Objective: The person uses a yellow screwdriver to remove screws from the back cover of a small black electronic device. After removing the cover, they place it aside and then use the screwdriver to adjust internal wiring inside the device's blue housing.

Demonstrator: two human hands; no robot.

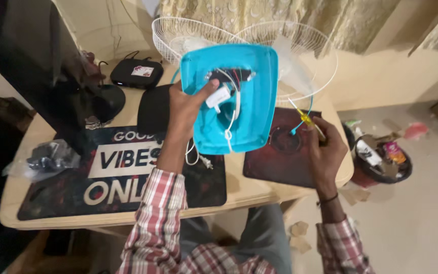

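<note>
Two hands work above a light wooden desk (pixel 239 195) seen from the head camera. The left hand (pixel 188 109), in a red and white plaid sleeve, is clamped on the left edge of a turquoise plastic fan base (pixel 239 109), thumb pressed onto its hollow underside. The base is held up in the air over the desk, tilted toward the camera, so its inside shows: a small black circuit part (pixel 226 77) near the top, with thin white wires (pixel 234 119) looping down through the middle and a white cord with a plug (pixel 198 157) hanging below the hand.

The right hand (pixel 325 149) is closed around a screwdriver with a yellow handle (pixel 306 119), whose tip points up and left toward the base's right edge; it is near the base, and I cannot tell whether it touches. This hand hovers over a dark maroon rectangular mat (pixel 280 162) lying on the right part of the desk.

Behind the base stand two white wire fan guards (pixel 300 45), with pale translucent blades between them. A black desk mat with large white lettering (pixel 67 190) covers the left part of the desk. On it, at the far left, lies a crumpled clear plastic bag holding dark parts (pixel 44 157). A black monitor (pixel 31 61) rises at the upper left, and a small black box with a pale rectangular label (pixel 137 72) sits behind it. On the floor at the right, a round dark bin (pixel 378 172) holds colourful wrappers.
</note>
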